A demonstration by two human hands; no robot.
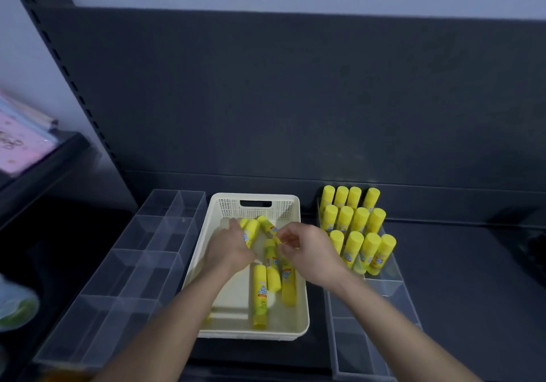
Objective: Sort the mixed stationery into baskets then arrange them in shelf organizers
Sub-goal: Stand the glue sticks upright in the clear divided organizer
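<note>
A cream plastic basket (292,308) stands in the middle of the dark shelf with several yellow glue sticks (260,296) lying loose in it. My left hand (229,250) reaches into the back of the basket and grips one glue stick (251,232) there. My right hand (307,251) hovers over the basket's right side, its curled fingers pinching the end of another slanted glue stick (269,228). Right of the basket, several glue sticks (354,219) stand upright in the far compartments of a clear organizer (396,296).
An empty clear organizer (141,266) with several compartments stands left of the basket. The dark back panel (295,101) rises behind everything. A neighbouring shelf at the far left holds pink and pale notebooks (20,142). A blurred greenish object (14,308) shows at the left edge.
</note>
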